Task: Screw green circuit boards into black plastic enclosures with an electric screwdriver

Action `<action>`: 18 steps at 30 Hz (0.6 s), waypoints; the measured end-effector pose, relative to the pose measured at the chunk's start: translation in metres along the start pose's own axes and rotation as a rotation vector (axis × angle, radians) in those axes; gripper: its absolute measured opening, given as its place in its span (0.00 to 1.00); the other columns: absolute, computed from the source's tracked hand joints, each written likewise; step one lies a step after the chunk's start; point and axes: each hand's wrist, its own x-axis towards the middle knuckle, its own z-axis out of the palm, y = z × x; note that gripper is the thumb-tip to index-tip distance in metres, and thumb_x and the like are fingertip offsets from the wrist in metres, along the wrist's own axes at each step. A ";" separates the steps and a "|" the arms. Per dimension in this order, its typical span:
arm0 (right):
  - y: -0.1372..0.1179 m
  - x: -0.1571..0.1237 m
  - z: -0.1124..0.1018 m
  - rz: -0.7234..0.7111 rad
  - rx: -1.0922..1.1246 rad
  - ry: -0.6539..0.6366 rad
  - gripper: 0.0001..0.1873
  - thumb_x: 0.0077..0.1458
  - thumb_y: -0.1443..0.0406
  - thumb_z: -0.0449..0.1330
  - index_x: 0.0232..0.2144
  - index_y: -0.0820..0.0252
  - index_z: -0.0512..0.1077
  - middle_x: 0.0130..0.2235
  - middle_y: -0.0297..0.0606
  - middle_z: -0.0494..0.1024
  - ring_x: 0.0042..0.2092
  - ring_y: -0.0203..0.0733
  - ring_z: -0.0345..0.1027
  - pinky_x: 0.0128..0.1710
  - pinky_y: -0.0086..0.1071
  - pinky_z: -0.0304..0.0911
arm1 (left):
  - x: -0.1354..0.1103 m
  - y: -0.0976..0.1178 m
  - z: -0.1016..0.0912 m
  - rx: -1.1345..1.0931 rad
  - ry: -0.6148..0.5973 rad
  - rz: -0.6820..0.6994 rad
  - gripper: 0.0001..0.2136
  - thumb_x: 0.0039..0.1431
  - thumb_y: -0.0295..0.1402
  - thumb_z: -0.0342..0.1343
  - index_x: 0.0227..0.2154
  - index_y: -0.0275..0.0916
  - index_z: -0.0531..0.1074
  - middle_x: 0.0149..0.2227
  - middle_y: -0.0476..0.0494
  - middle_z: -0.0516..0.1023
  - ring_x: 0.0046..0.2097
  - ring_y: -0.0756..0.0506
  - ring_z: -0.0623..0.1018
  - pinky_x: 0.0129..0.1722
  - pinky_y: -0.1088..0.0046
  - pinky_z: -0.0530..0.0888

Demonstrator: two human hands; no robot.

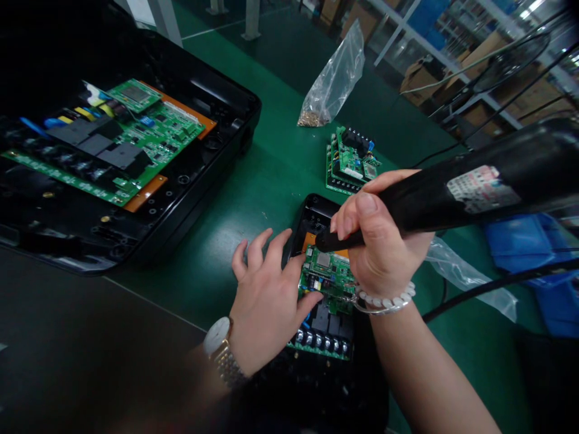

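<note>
My right hand is wrapped round a black electric screwdriver. Its narrow front end points down at the upper edge of a green circuit board; the very tip is hard to make out. That board sits on an orange sheet inside a black plastic housing. My left hand lies over the housing's left side with its fingers spread, the thumb touching the board. Part of the board is hidden behind my hands.
A larger black case with another circuit board stands at the left. Behind the housing are stacked circuit boards and a clear bag of small brass-coloured parts. Blue bins, plastic film and a black cable lie right.
</note>
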 end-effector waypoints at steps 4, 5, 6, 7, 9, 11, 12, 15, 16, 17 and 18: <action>-0.004 -0.001 -0.002 -0.016 -0.029 0.001 0.10 0.57 0.65 0.67 0.41 0.59 0.72 0.24 0.27 0.68 0.22 0.31 0.64 0.23 0.29 0.65 | 0.002 0.005 -0.003 0.080 0.001 0.012 0.25 0.55 0.55 0.64 0.48 0.44 0.78 0.68 0.42 0.60 0.70 0.31 0.52 0.67 0.39 0.45; -0.004 -0.001 -0.002 -0.020 -0.034 0.004 0.10 0.58 0.66 0.67 0.41 0.59 0.72 0.23 0.27 0.68 0.22 0.31 0.64 0.23 0.30 0.65 | 0.003 0.005 -0.003 0.065 -0.017 0.020 0.25 0.54 0.56 0.64 0.47 0.43 0.78 0.68 0.41 0.61 0.69 0.31 0.53 0.67 0.39 0.46; -0.005 -0.001 -0.003 -0.020 -0.038 0.008 0.09 0.58 0.66 0.66 0.41 0.59 0.72 0.23 0.27 0.68 0.21 0.31 0.64 0.23 0.30 0.66 | 0.004 0.005 -0.002 0.044 -0.033 0.024 0.25 0.54 0.56 0.63 0.46 0.42 0.78 0.68 0.41 0.61 0.69 0.31 0.54 0.67 0.40 0.48; -0.006 -0.001 -0.003 -0.025 -0.038 0.011 0.09 0.58 0.67 0.66 0.41 0.60 0.72 0.23 0.27 0.68 0.21 0.32 0.64 0.23 0.30 0.66 | 0.005 0.004 -0.001 0.022 -0.043 0.025 0.26 0.54 0.56 0.64 0.46 0.41 0.79 0.67 0.40 0.61 0.69 0.31 0.55 0.66 0.41 0.50; -0.008 -0.001 -0.004 -0.041 -0.036 0.016 0.09 0.57 0.67 0.66 0.41 0.60 0.72 0.24 0.28 0.68 0.21 0.33 0.63 0.23 0.32 0.65 | 0.007 0.002 0.002 -0.013 -0.042 0.015 0.26 0.53 0.56 0.64 0.45 0.40 0.78 0.67 0.40 0.62 0.68 0.31 0.55 0.65 0.41 0.53; -0.011 -0.001 -0.004 -0.051 -0.035 0.027 0.09 0.57 0.67 0.67 0.40 0.60 0.73 0.25 0.29 0.68 0.21 0.34 0.63 0.21 0.34 0.64 | 0.007 0.000 0.005 -0.041 -0.033 0.004 0.26 0.53 0.56 0.65 0.45 0.40 0.78 0.67 0.39 0.61 0.68 0.30 0.54 0.64 0.41 0.55; -0.013 -0.001 -0.004 -0.044 -0.040 0.033 0.09 0.56 0.67 0.67 0.40 0.60 0.73 0.25 0.30 0.68 0.21 0.34 0.63 0.21 0.35 0.64 | 0.007 0.000 0.006 -0.054 -0.031 0.002 0.26 0.53 0.57 0.65 0.45 0.40 0.78 0.67 0.39 0.61 0.68 0.30 0.54 0.64 0.41 0.55; -0.017 -0.002 -0.003 -0.010 -0.082 0.040 0.10 0.56 0.66 0.68 0.40 0.58 0.73 0.25 0.31 0.68 0.22 0.37 0.64 0.20 0.38 0.63 | 0.006 -0.001 0.007 -0.081 -0.026 0.004 0.26 0.52 0.57 0.65 0.45 0.41 0.78 0.67 0.39 0.61 0.68 0.29 0.54 0.63 0.41 0.56; -0.017 -0.003 -0.003 -0.010 -0.087 0.044 0.10 0.56 0.65 0.68 0.40 0.58 0.73 0.25 0.31 0.68 0.22 0.37 0.63 0.20 0.38 0.62 | 0.006 -0.001 0.007 -0.082 -0.024 0.006 0.26 0.52 0.57 0.65 0.45 0.41 0.78 0.67 0.39 0.61 0.68 0.29 0.54 0.63 0.40 0.56; -0.017 -0.003 -0.002 -0.014 -0.086 0.044 0.10 0.55 0.65 0.69 0.40 0.58 0.74 0.25 0.32 0.68 0.22 0.37 0.63 0.20 0.38 0.62 | 0.006 0.000 0.006 -0.082 -0.023 0.009 0.26 0.52 0.57 0.65 0.44 0.41 0.78 0.67 0.39 0.61 0.68 0.29 0.54 0.63 0.40 0.56; -0.016 -0.003 -0.002 -0.023 -0.079 0.046 0.10 0.55 0.65 0.69 0.40 0.58 0.74 0.25 0.32 0.68 0.22 0.37 0.63 0.20 0.38 0.62 | 0.006 0.000 0.006 -0.081 -0.022 0.008 0.26 0.52 0.57 0.65 0.44 0.41 0.78 0.67 0.39 0.61 0.68 0.29 0.54 0.63 0.40 0.55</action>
